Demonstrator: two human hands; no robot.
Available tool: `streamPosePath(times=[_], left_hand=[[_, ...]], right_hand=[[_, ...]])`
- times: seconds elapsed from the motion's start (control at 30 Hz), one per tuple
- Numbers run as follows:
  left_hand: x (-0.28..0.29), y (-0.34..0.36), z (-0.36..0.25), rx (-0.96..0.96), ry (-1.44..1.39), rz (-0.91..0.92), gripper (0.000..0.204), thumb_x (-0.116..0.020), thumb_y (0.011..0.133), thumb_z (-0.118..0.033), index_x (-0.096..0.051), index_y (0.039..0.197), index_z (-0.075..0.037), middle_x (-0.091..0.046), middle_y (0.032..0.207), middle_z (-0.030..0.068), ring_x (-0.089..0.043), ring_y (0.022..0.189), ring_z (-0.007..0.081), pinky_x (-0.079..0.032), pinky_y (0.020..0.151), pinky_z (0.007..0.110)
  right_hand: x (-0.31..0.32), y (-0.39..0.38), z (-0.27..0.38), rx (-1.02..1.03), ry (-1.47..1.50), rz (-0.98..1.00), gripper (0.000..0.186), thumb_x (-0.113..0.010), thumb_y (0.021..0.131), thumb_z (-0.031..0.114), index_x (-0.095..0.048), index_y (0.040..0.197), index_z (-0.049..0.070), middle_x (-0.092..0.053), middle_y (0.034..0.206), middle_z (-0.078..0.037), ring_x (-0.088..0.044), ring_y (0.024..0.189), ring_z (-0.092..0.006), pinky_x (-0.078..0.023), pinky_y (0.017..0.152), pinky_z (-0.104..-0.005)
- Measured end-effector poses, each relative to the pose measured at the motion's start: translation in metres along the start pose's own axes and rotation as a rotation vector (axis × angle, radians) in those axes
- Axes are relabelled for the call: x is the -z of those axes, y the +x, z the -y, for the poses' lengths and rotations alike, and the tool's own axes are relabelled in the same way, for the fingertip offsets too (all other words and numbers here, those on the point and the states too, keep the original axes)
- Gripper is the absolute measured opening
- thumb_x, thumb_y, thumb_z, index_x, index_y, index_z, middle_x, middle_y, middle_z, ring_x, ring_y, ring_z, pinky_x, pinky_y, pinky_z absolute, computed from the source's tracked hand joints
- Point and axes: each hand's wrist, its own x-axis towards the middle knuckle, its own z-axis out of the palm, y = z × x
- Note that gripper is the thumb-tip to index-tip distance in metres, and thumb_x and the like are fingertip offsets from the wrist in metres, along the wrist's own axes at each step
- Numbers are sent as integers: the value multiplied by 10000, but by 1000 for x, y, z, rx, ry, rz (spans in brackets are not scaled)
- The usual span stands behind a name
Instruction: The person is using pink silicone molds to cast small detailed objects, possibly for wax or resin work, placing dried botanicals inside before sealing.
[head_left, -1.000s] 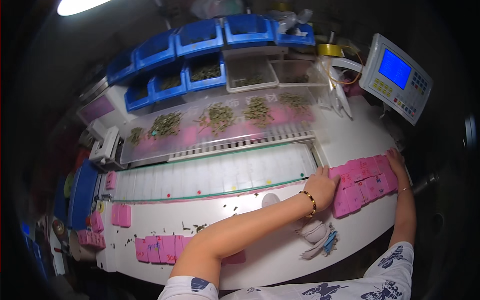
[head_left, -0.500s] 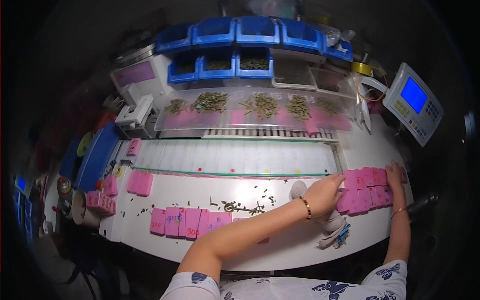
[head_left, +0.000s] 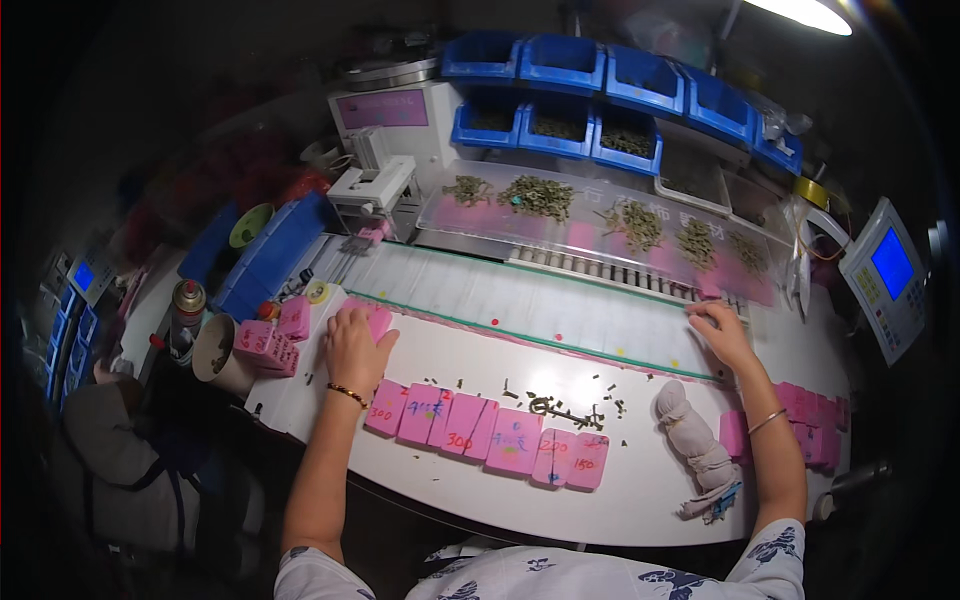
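My left hand [head_left: 355, 342] grips a pink block [head_left: 379, 318] at the left side of the white worktop, left of the long white channeled strip with green edging [head_left: 520, 303]. My right hand [head_left: 722, 330] hovers by the strip's right end, fingers loosely bent and apart, nothing visible in them. A row of marked pink blocks [head_left: 463, 425] lies along the front, beside small dark green bits [head_left: 567, 414]. A pale cloth bundle [head_left: 690, 440] rests left of more pink blocks [head_left: 800, 408], which are partly behind my right forearm.
Blue bins [head_left: 560, 64] stand at the back above a clear tray [head_left: 585, 181] with green piles. A keypad display [head_left: 880, 290] is at right. At left are a white device [head_left: 365, 185], blue bins [head_left: 263, 262], a spray can [head_left: 187, 315] and a cardboard tube [head_left: 213, 350].
My left hand has moved from the pink blocks at right to those at left. My right hand has left the right-hand blocks, moving inward to the strip. The view has turned leftward.
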Motion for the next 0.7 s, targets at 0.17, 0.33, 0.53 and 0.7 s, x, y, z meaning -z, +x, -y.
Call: streamPosePath(times=[0.17,0.33,0.53,0.7], left_hand=[[-1,-15,6,-94,-101,0,422,-785,754,-260,-571,1045,-41,-562,1097,136,-493,1111,352,-406,959,450],[-12,-7,-8,-131,-191,119,420,-803,746,-219,-565,1042,-38,-589,1004,122,-562,990,328,-461,893,412],[12,-20,-89,19,-1165,491,702,-802,749,-6,-475,1370,1,-543,1153,65,-561,1074,149,-552,868,287],[17,-55,-154,-256,-1180,654,813,-819,724,13,-427,1436,-13,-434,1232,62,-529,1112,139,-528,950,272]], right_hand=[[-44,49,-12,-99,68,-35,338,-685,858,302,-711,1104,71,-694,1079,-171,-642,1014,-293,-472,907,-378],[-50,54,-5,-167,-39,-76,360,-688,855,307,-701,1097,41,-691,1084,-179,-640,1011,-327,-476,913,-387],[-12,-8,87,222,-24,9,319,-684,842,150,-649,1135,29,-637,1153,-169,-579,1124,-338,-453,963,-399],[-2,-68,187,277,313,137,458,-751,812,162,-591,1215,15,-602,1190,-179,-564,1139,-341,-443,984,-404]])
